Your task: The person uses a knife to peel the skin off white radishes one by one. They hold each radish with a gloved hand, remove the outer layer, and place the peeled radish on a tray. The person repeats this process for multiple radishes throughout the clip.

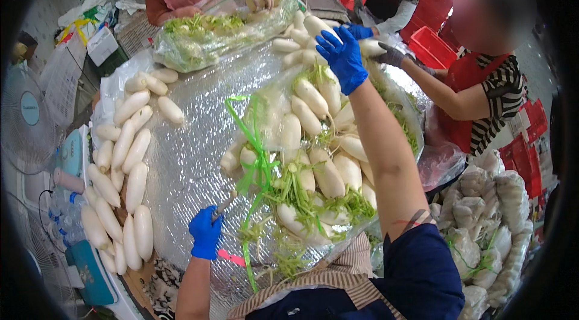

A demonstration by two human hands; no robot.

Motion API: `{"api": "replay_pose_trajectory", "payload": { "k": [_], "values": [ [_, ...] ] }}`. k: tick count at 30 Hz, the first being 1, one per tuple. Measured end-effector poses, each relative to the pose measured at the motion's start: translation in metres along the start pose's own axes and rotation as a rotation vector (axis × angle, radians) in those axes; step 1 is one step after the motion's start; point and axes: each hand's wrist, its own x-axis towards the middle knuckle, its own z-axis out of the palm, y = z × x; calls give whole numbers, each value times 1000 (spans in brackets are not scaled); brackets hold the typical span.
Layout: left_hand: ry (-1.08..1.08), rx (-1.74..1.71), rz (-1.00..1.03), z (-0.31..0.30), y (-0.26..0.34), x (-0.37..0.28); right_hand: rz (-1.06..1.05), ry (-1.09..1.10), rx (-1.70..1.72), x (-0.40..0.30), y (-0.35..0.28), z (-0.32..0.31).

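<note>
My left hand (205, 232), in a blue glove, is closed around a slim hand tool (224, 206), likely a small knife, over the silver foil-covered table (181, 184). My right hand (342, 57), also gloved in blue, is stretched to the far side with its fingers apart. Just beyond its fingertips a white radish (316, 26) lies at the radish pile; whether they touch I cannot tell. Close before me an opened clear plastic bag (271, 125) holds several white radishes (326, 173) with cut green tops (294, 184). Green plastic twine (258, 157) trails over it.
Trimmed radishes (135, 189) line the table's left side. Another leafy bag (194, 44) lies at the far edge. Three co-workers stand around; one's dark-gloved hand (390, 54) and another's blue-gloved hand (360, 31) are near mine. Bagged radishes (479, 220) are stacked at right.
</note>
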Motion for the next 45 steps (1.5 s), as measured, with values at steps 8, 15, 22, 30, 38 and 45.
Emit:
{"api": "replay_pose_trajectory", "payload": {
  "k": [8,15,22,30,38,45],
  "values": [
    [-13,-64,-33,-1,4,-3,379,-20,-762,-139,23,-20],
    [-41,-29,-53,-2,8,0,-182,-668,-1889,-264,69,-30],
    [-55,-27,-119,-1,4,-5,-348,-767,-1912,-259,83,-25],
    [22,-24,14,-5,17,-10,177,-163,-494,-260,8,-7],
    [-8,-70,-8,-3,11,-14,277,-221,174,-322,-10,-1],
    [-4,-29,27,-2,7,-16,348,-174,228,-370,1,15]
  ]
}}
